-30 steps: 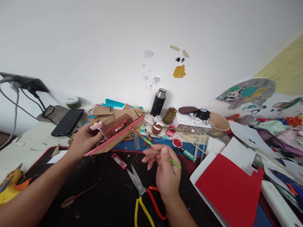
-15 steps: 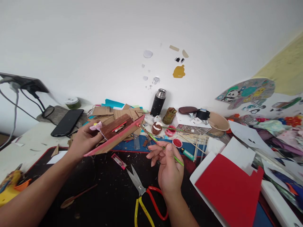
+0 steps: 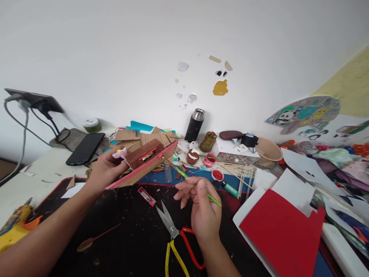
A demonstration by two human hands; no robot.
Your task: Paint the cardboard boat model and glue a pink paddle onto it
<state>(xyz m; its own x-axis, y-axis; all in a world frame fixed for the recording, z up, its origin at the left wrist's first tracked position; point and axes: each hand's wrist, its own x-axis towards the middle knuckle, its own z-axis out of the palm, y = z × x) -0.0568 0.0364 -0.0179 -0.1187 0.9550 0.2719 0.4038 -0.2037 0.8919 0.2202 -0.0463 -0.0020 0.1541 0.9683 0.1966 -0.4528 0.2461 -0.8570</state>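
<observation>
- Fingers of the left hand clasp the near left end of a brown-and-pink cardboard piece, held tilted above the far edge of the dark mat.
- Just by those fingers, a pale pink flower-like bit sits at the piece's end.
- Right hand, palm up: fingers and thumb pinch a green-handled brush, its tip aimed at the piece's pink edge; I cannot tell whether they touch.
- Below, scissors lie with blades spread, near a small pink-edged packet.
- Beyond the brush stand a red-filled tub, a brown pot and a black flask.
- Left, on the pale worktop, is a black phone; right, a red sheet.
</observation>
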